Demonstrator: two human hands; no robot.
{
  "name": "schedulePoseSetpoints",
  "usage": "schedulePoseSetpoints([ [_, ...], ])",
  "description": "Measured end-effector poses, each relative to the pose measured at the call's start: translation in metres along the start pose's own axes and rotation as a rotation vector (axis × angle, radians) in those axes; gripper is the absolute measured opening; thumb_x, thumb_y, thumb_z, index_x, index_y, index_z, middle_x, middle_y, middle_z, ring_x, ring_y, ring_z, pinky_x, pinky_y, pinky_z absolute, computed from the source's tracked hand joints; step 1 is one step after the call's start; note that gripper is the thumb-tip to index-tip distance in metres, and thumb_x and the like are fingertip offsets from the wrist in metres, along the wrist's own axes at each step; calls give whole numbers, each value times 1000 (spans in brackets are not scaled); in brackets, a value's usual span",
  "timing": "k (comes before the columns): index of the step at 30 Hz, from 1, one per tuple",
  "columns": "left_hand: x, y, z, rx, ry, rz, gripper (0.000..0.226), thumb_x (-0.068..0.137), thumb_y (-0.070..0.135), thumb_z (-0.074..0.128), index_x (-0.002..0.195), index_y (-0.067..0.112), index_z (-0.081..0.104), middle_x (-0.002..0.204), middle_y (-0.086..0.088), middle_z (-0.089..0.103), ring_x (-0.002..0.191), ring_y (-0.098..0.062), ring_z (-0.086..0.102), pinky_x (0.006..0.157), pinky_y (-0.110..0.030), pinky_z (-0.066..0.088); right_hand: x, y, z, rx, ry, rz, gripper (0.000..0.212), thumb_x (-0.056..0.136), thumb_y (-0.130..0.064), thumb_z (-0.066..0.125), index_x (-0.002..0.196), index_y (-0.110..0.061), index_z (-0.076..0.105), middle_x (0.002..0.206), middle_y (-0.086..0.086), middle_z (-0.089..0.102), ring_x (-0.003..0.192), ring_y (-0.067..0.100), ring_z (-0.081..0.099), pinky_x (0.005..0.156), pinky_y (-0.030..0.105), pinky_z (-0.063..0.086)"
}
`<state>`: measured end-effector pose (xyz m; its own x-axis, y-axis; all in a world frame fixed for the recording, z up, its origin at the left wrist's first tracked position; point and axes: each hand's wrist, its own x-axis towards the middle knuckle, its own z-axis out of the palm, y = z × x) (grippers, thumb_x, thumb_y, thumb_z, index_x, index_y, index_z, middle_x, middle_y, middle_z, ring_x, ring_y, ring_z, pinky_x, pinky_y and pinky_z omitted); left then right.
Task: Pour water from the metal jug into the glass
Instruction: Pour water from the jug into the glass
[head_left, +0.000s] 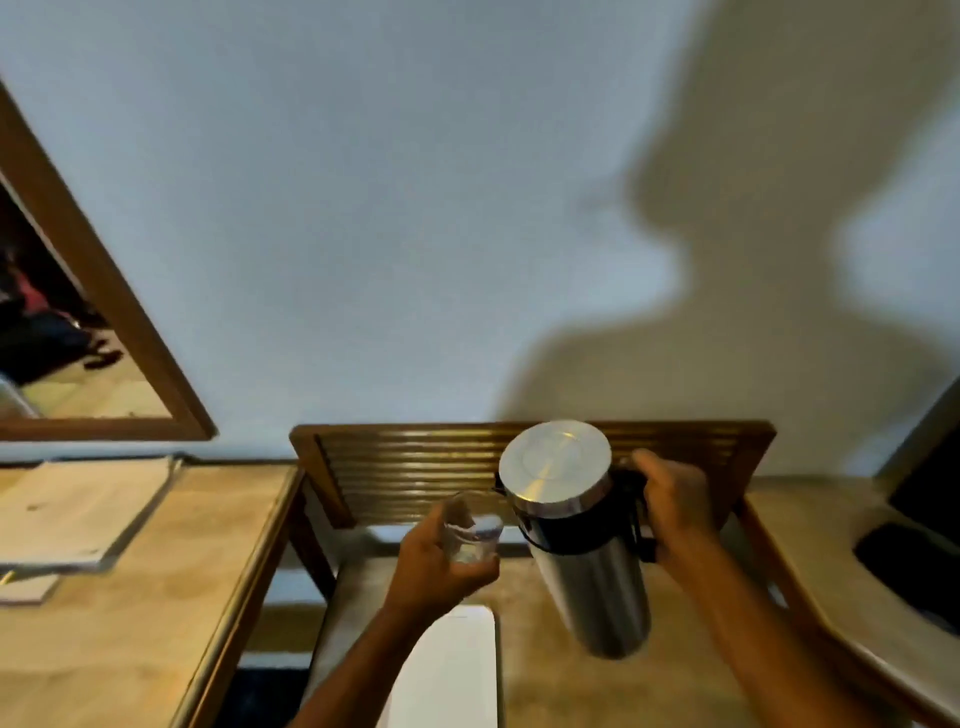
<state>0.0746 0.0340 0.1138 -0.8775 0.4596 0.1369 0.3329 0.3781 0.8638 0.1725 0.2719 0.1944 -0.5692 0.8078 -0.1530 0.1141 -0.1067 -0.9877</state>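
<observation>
Left hand (436, 561) has its fingers (475, 569) wrapped round the glass (475, 527). Right hand (675, 509) grips the handle of the metal jug (582, 540), which sits at the glass's 3 o'clock, just beside it, both held above the tabletop (545, 675).

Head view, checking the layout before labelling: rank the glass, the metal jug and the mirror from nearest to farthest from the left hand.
1. Glass, held in the left hand.
2. Metal jug, just right of it.
3. Mirror, far left on the wall.

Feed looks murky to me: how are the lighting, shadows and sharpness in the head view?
Head view: dim, warm light; a large shadow of the person falls on the wall; glare streaks the metal jug lid; the glass is soft and hard to read; wide-angle bending at the edges.
</observation>
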Motion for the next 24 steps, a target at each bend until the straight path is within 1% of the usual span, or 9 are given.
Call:
schedulePoseSetpoints([
  [2,10,37,-15,-69,22,59,54,53,35,85,101,23,63,90,4,73,79,-7,70,62,-14,55,-1,-70,2,-130,-49,-163,21,58,-32,67,45,-14,66,42,-2,57,48,19,52,51,40,43],
  [5,18,79,-39,-86,29,161,49,56,35,87,97,36,62,86,8,73,80,-7,71,63,-18,57,-16,-159,6,-326,-121,-335,25,51,-38,62,48,-14,67,37,-5,57,36,9,49,48,34,40],
  [7,23,101,-50,-106,4,213,47,59,35,88,94,45,59,94,16,73,81,-7,73,63,-17,58,-27,-204,11,-451,-176,-447,21,52,-38,61,49,-20,69,36,-8,58,32,3,49,48,28,38],
  [9,27,118,-58,-121,-7,228,47,58,39,89,92,45,56,91,17,73,79,-5,72,61,-16,57,-36,-239,16,-560,-206,-534,19,52,-40,60,47,-24,70,38,-9,61,34,1,53,49,28,39],
  [11,29,132,-61,-116,8,230,52,55,47,89,93,42,55,85,12,71,77,-7,71,59,-14,56,-42,-263,19,-666,-216,-606,23,50,-45,57,49,-27,71,44,-10,65,42,2,59,52,32,45],
  [13,30,144,-66,-108,21,248,56,54,49,90,97,40,55,88,12,71,79,-8,71,60,-15,57,-48,-282,22,-734,-234,-656,25,50,-47,55,53,-30,73,49,-10,69,48,6,64,55,32,49],
  [17,32,159,-67,-96,24,289,60,53,46,88,103,36,55,92,13,70,82,-11,71,69,-20,60,-59,-304,27,-803,-243,-736,15,56,-43,57,49,-40,70,44,-20,64,43,-3,60,51,25,38],
  [21,32,166,-70,-114,37,303,63,51,49,82,107,33,56,95,13,69,85,-14,70,76,-25,61,-59,-311,28,-872,-213,-780,16,58,-44,56,45,-45,65,40,-24,59,47,11,57,50,26,37],
  [24,33,169,-73,-107,43,310,65,50,52,80,107,31,56,95,12,69,84,-14,70,74,-22,59,-55,-309,28,-896,-205,-791,17,57,-44,56,43,-40,65,38,-18,58,50,14,56,50,28,39],
])
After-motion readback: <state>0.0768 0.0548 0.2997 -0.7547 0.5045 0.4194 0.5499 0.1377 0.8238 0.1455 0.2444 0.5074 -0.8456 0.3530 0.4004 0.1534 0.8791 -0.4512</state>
